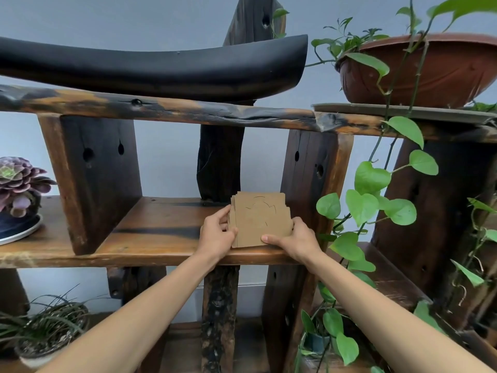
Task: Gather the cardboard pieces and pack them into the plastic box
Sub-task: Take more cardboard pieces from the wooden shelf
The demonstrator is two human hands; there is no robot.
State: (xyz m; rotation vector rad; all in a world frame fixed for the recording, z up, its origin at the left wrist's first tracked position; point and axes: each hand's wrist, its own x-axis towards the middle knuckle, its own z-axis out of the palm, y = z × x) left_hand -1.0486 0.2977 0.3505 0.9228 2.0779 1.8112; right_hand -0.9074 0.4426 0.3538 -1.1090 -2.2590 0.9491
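A stack of several brown cardboard pieces (258, 218) stands tilted on the wooden shelf board (150, 230), near its right end and front edge. The top piece shows thin curved cut lines. My left hand (217, 234) grips the stack's left edge with fingers curled around it. Its right lower corner is held by my right hand (294, 240), the thumb pressed on the front face. No plastic box is in view.
A dark wooden upright (314, 168) stands right behind the stack. A pothos vine (371, 200) hangs close on the right from a brown pot (441, 74). A succulent in a pot (18, 184) sits at the shelf's left end. A black curved piece (150, 68) lies on the upper board.
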